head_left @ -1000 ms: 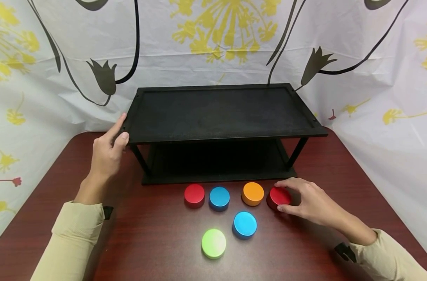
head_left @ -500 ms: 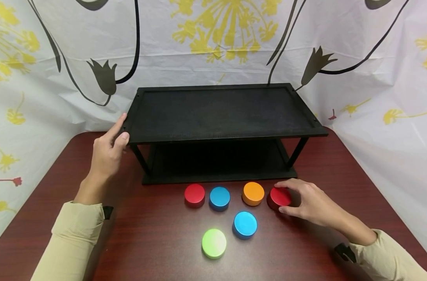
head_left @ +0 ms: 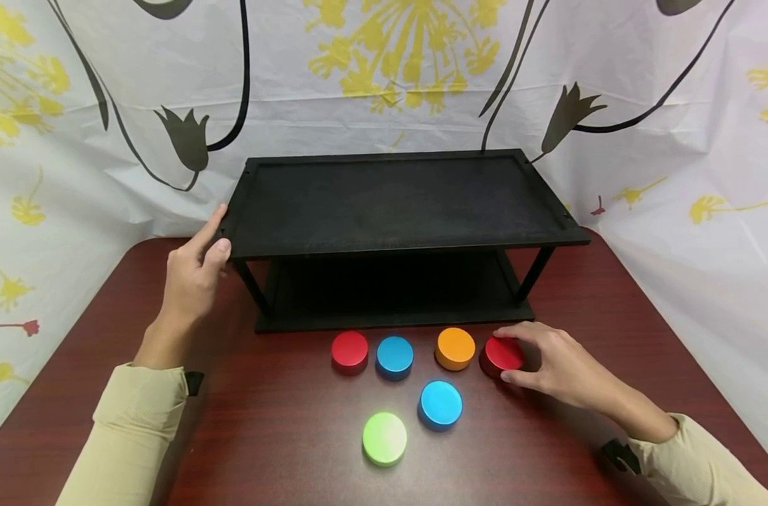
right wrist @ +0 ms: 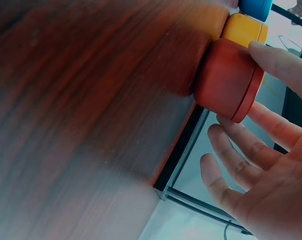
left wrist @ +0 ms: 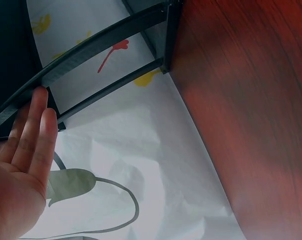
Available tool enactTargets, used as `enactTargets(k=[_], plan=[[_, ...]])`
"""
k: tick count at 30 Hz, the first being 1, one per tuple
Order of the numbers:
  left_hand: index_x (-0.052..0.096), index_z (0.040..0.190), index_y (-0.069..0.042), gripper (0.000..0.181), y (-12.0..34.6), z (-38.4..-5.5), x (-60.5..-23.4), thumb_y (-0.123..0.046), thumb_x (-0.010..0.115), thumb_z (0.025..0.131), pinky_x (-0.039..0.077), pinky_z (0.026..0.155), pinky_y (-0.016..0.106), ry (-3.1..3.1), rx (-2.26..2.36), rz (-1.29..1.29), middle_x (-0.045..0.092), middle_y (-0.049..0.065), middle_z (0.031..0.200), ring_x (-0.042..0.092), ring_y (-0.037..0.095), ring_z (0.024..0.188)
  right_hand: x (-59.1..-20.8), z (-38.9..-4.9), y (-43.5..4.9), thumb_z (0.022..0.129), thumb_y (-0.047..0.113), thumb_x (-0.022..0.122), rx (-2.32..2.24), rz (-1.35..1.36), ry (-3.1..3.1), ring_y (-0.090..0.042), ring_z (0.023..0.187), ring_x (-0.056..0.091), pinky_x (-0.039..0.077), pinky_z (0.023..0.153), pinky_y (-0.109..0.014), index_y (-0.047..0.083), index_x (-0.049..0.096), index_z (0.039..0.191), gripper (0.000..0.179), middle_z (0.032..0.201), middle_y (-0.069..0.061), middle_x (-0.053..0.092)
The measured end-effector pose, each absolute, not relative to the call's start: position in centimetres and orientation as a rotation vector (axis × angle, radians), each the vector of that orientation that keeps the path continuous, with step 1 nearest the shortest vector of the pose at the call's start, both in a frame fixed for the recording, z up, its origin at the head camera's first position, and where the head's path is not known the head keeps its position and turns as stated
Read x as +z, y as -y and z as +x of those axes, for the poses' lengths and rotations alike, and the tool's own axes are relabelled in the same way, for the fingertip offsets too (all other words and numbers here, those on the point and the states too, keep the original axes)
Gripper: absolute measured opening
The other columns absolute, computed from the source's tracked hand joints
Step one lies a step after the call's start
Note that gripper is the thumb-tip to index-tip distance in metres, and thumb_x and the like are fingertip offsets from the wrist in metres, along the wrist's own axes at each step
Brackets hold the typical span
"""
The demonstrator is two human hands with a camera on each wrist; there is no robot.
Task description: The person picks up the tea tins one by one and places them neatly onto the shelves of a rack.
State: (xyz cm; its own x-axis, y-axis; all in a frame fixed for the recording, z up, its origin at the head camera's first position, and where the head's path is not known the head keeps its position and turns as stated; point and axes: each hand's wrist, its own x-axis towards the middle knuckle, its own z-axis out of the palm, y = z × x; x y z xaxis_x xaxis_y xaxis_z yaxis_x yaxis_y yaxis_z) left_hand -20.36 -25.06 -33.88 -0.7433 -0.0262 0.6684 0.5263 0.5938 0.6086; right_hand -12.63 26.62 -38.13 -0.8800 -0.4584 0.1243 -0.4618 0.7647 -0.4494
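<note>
A squat red round container [head_left: 502, 355] stands on the table at the right end of a row, in front of the black two-tier shelf [head_left: 390, 204]. My right hand [head_left: 563, 365] pinches it between thumb and fingers; a lid seam shows on it in the right wrist view, where the thumb [right wrist: 280, 65] lies at the lid's edge. At the shelf's left side my left hand [head_left: 194, 277] touches the upper tier's edge. Its fingers [left wrist: 41, 135] are straight there in the left wrist view, tips right at the rim.
Left of the held container stand an orange one [head_left: 455, 348], a dark blue one [head_left: 395, 357] and another red one [head_left: 349, 352]. Nearer are a light blue one [head_left: 440, 405] and a green one [head_left: 384, 438]. Patterned white cloth [head_left: 390, 84] hangs behind the table [head_left: 276, 436].
</note>
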Motion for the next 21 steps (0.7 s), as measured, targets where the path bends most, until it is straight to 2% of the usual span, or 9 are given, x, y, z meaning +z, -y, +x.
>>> enactTargets(k=[11,14,18,21], plan=[[0.055,0.144,-0.027,0.047,25.0,-20.1,-33.9,-0.026,0.051,0.097,0.041,0.061,0.014,2.185,-1.110,-0.383,0.051,-0.007,0.056,0.051,-0.003,0.053,-37.7,-12.5,-26.8,0.076,0.026,0.087,0.739,0.776,2.878,-0.018,0.096,0.062,0.056,0.076,-0.033,0.010,0.068,0.122,0.052,0.114,-0.003,0.067],[0.055,0.144,-0.027,0.047,25.1,-20.1,-34.0,-0.026,0.050,0.097,0.041,0.061,0.013,2.192,-1.101,-0.373,0.051,-0.005,0.056,0.053,-0.001,0.052,-37.6,-12.4,-26.9,0.077,0.027,0.086,0.733,0.779,2.844,-0.017,0.097,0.061,0.056,0.076,-0.033,0.011,0.068,0.123,0.052,0.113,-0.001,0.067],[0.056,0.143,-0.026,0.047,25.1,-20.2,-34.1,-0.026,0.050,0.097,0.042,0.060,0.012,2.183,-1.102,-0.377,0.052,0.003,0.056,0.054,0.006,0.050,-37.4,-12.2,-27.0,0.076,0.027,0.087,0.716,0.783,2.768,-0.014,0.096,0.059,0.056,0.076,-0.037,0.013,0.069,0.122,0.051,0.111,0.003,0.066],[0.056,0.143,-0.024,0.047,25.1,-20.3,-34.2,-0.025,0.051,0.097,0.042,0.060,0.012,2.169,-1.114,-0.388,0.051,0.004,0.056,0.054,0.009,0.050,-37.1,-12.1,-27.0,0.074,0.024,0.088,0.719,0.783,2.705,-0.011,0.095,0.057,0.056,0.074,-0.033,0.015,0.069,0.122,0.052,0.110,0.005,0.065]])
